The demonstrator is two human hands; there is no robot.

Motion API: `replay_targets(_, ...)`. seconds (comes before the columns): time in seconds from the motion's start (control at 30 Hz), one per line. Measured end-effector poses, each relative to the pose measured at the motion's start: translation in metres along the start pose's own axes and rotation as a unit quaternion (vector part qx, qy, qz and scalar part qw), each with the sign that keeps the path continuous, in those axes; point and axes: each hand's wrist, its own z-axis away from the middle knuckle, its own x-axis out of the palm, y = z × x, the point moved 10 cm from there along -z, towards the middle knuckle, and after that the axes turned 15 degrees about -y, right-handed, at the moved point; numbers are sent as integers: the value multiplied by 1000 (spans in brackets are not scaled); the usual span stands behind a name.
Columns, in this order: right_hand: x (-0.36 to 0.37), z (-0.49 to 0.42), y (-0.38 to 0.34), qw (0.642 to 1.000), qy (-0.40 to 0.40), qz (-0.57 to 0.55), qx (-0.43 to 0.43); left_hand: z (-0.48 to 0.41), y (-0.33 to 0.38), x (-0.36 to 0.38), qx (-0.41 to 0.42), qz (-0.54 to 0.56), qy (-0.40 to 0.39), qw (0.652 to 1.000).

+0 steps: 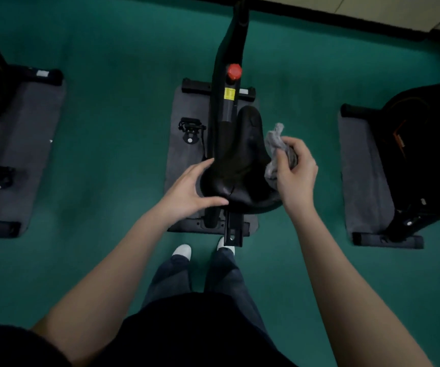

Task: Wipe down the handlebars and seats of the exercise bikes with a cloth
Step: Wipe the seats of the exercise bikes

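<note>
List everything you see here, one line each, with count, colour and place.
bikes: three, black, one in the middle, two cut off at the left and right edges
seat: one plainly seen, black, on the middle bike
cloth: one, grey, bunched at the seat's right side
knob: one, red, on the middle bike's frame
label: one, yellow, just below the knob
pedals: two, black, one left of the middle frame, one over the left mat
mats: three, grey, one under each bike
floor: green
shoes: two, white, behind the middle bike
left hand: touches the seat's left rear
right hand: grips the cloth
</note>
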Motion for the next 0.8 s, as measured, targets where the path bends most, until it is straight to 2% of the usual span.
replay_targets(0.17,8,-74,-9,992,-53,64,-91,-10,-4,13,-11,6,22,1000)
replay_targets(0.27,35,-109,-12,977,-128,105,-134,-13,-4,17,-7,12,55,998)
replay_targets(0.43,67,-105,-17,933,-231,140,-240,-10,-5,20,-22,41,94,994)
replay_targets(0.6,82,-54,4,858,-358,162,-330,-11,0,22,-29,36,109,993)
replay_targets(0.73,82,-68,-7,832,-339,211,-386,-10,-3,21,-33,54,117,991)
replay_targets(0.8,85,-91,-16,841,-316,229,-375,-10,-4,21,-32,63,121,990)
